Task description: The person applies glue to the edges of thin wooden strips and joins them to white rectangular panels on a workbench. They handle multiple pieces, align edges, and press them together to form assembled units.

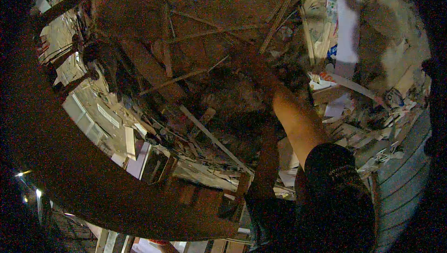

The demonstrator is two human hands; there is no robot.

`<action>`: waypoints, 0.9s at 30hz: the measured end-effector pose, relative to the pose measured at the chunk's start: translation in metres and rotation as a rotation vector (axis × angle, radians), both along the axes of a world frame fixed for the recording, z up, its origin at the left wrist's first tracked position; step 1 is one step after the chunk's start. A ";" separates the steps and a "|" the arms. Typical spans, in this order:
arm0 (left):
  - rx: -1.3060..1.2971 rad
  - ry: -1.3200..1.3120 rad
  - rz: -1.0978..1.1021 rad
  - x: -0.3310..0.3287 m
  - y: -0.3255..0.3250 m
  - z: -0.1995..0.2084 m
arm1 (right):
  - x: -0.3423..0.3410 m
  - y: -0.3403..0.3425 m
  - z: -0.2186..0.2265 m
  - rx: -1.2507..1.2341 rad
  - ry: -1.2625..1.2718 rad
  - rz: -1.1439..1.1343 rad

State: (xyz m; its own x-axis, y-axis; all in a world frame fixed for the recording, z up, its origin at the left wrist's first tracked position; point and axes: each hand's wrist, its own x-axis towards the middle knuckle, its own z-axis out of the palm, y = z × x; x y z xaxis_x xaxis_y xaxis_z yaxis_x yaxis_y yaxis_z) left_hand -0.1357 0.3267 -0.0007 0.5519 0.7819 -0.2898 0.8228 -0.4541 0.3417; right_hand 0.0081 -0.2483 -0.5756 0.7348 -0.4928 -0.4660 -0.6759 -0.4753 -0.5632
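Right hand [252, 64] reaches into deep shadow; fingers unresolved, so I cannot tell whether that grip is wide, narrow or loaded. Left forearm [267, 160] lies behind it; my left hand is lost in the dark, state likewise unreadable. Nearest item: thin wood strip [195, 74], its near end just left of my right grip, contact unclear. Longer strip [216, 140] slants behind and left. Progress (judgement): no finished portion distinguishable; both strips lie loose, unstacked, so handling looks incomplete.

A pale strip [347, 25] shows upper right, a ribbed grey surface [404, 178] lower right, bright lights [38, 192] lower left.
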 end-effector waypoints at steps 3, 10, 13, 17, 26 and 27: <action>0.020 0.016 -0.015 0.007 0.001 0.008 | 0.001 0.021 -0.009 -0.026 0.033 0.029; 0.015 -0.001 -0.099 0.020 -0.002 0.014 | -0.079 -0.023 -0.027 -0.110 -0.104 0.048; -0.029 -0.071 -0.166 0.025 0.001 0.018 | -0.147 -0.081 0.019 -0.281 -0.224 0.120; -0.075 -0.196 -0.317 0.036 -0.003 0.027 | -0.237 -0.190 0.141 0.013 0.012 0.044; -0.084 -0.126 -0.583 0.006 -0.030 0.088 | -0.285 -0.191 0.349 0.042 -0.341 -0.396; 0.044 -0.090 -0.657 -0.009 -0.029 0.095 | -0.272 -0.175 0.365 0.053 -0.382 -0.366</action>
State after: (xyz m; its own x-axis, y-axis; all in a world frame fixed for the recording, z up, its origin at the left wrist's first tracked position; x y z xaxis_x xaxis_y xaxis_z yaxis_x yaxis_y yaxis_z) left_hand -0.1448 0.2979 0.0938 0.9385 0.2844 -0.1959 0.3390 -0.8667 0.3658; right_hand -0.2636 -0.4232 -0.2110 0.6413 -0.7320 -0.2300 -0.5346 -0.2112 -0.8183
